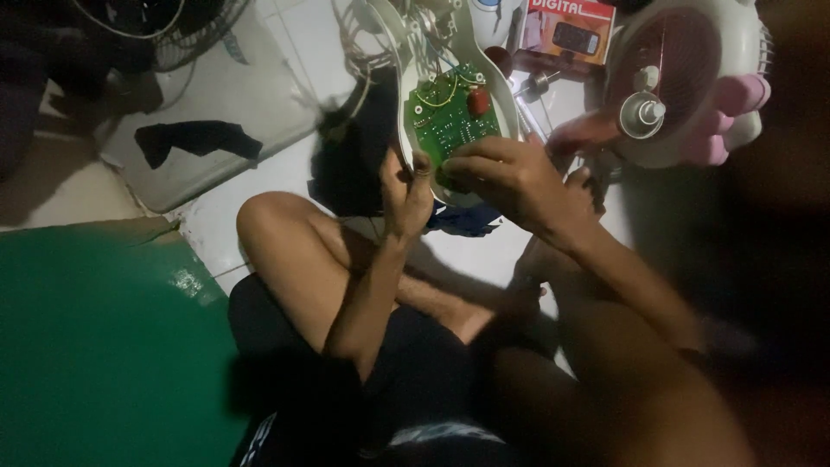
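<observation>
Head view: both hands, left hand (405, 192) and right hand (510, 177), grip a white housing (510, 112) (green circuit board (451, 117) inside).

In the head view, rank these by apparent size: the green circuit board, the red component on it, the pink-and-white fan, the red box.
1. Pink-and-white fan, partly cut off.
2. Green circuit board, its lower end hidden under the hands.
3. Red box, cropped by the frame edge, so its rank against the board is unsure.
4. Red component.

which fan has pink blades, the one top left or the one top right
The small fan at top right: white round housing with pink blades, beside the right hand. The fan at top left is only a dark wire grille.
</observation>
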